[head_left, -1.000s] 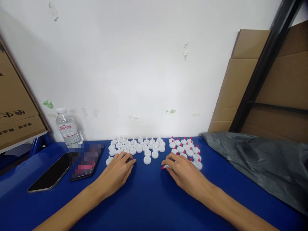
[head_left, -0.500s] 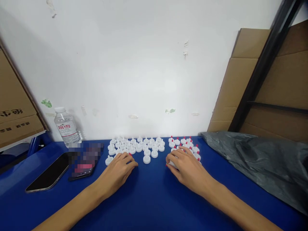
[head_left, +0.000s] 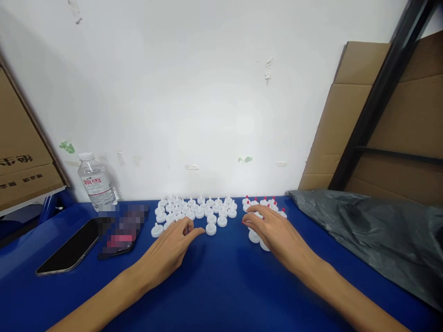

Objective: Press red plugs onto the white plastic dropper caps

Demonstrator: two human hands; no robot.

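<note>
Several small white caps [head_left: 211, 229] without tips stand in rows at the back middle of the blue table [head_left: 221, 286]. To their right stands a cluster of white caps with red tips [head_left: 273, 201]. My left hand [head_left: 169, 251] rests on the table at the near edge of the plain caps. Its index finger points toward one cap, and the other fingers are curled over something hidden. My right hand [head_left: 275, 233] lies over the red-tipped cluster with its fingers bent down on a cap. Two white caps [head_left: 254, 237] show under its palm edge.
A water bottle [head_left: 94, 182] stands at the back left by the wall. Two phones [head_left: 71, 251] lie left of the caps. A cardboard box [head_left: 20, 157] sits at far left. A grey plastic bag [head_left: 377, 235] and cardboard with a black post [head_left: 377, 97] fill the right.
My right hand has moved back and to the right from the open table onto the red-tipped caps, carrying a cap along. My left hand has stretched its index finger out to the right.
</note>
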